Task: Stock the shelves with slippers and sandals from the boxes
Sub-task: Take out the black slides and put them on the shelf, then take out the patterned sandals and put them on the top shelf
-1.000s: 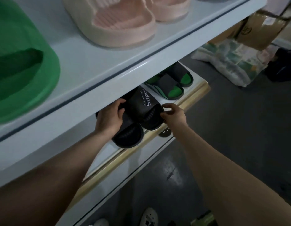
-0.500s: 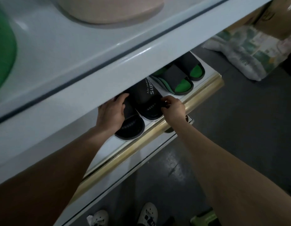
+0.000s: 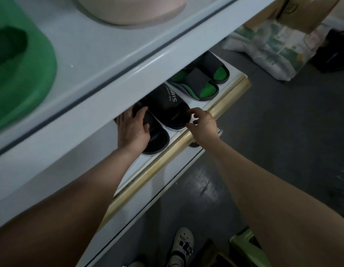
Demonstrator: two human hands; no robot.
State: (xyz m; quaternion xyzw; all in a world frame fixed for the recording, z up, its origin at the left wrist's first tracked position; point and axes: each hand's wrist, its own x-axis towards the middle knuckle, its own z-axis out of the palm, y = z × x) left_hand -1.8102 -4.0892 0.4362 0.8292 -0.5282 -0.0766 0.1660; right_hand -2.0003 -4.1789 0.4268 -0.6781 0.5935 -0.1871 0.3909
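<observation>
Two black slippers lie side by side on the lower white shelf [image 3: 146, 162], toes toward me. My left hand [image 3: 132, 130] grips the left black slipper [image 3: 157, 139] over its strap, thumb across the top, with the fingers hidden under the upper shelf. The right black slipper [image 3: 171, 110] carries white "Air-Shock Super" lettering. At its toe, my right hand [image 3: 203, 126] has loosely curled fingers, and the fingertips just touch the toe's edge without holding it.
A black and green pair [image 3: 202, 83] sits further right on the same shelf, which has a brass front rail [image 3: 167, 162]. The upper shelf [image 3: 101, 60] holds a green slipper [image 3: 22, 74] and a pink one [image 3: 136, 10]. A printed sack [image 3: 269, 49] and cardboard box [image 3: 302, 10] lie on the grey floor.
Both black slippers have settled flat on the lower shelf. My right hand has let go of the right slipper's toe and drawn back slightly. My left hand still holds the left slipper.
</observation>
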